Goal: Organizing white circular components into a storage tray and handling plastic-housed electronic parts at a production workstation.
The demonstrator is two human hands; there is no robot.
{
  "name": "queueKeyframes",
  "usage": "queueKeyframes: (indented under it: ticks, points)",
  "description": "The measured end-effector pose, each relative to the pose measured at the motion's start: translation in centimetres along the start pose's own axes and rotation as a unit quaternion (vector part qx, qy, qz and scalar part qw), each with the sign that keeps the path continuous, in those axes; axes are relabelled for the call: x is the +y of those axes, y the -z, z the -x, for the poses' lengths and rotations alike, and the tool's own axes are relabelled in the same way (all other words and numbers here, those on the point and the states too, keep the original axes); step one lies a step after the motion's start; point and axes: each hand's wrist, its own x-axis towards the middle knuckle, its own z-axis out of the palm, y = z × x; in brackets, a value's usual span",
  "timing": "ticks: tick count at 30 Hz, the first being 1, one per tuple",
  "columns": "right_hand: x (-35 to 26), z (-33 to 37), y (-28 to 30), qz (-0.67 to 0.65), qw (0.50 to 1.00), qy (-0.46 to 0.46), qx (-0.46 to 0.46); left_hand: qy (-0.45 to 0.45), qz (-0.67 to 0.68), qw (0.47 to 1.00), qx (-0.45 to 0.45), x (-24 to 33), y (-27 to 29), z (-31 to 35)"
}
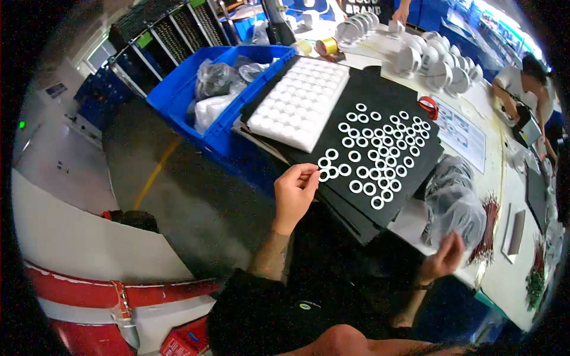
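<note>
Black shirt (261, 314), 6 o'clock | left hand (295, 194): fingers nearly meeting beside white rings (385, 162), hold unclear | right hand (444, 258), 4 o'clock: blurred, fingers indeterminable

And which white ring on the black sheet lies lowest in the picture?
The white ring at the scatter's bottom tip; every other ring lies higher.

Your worktable (512, 190): bright | lamps (514, 33): glare, upper right | floor (196, 196): dim | your right hand (445, 259): blurred | rim: black, speckled, edges bowed
</note>
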Motion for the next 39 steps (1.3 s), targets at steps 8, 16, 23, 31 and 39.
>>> queueKeyframes:
  ticks: [8,16,23,31,39]
  points:
    - [5.1,-5.1,2.3,0.176,0.976,-0.095,-0.086,-0.007,-0.036,0.995,0.097,-1.3,1.8,-1.7]
    - [3.4,-4.6,2.4,0.208,0.975,-0.02,-0.082,-0.082,-0.203,0.97,0.106,0.8,1.0,-1.7]
    - [2.8,-4.2,3.0,0.21,0.975,-0.006,-0.067,-0.187,-0.32,0.925,0.084,0.8,0.9,1.1]
    - [3.1,-4.2,3.0,0.221,0.972,-0.006,-0.075,-0.22,-0.361,0.902,0.089,1.5,0.5,0.5]
    - [3.3,-3.9,3.1,0.216,0.973,-0.003,-0.076,-0.191,-0.391,0.899,0.054,1.2,0.8,-0.2]
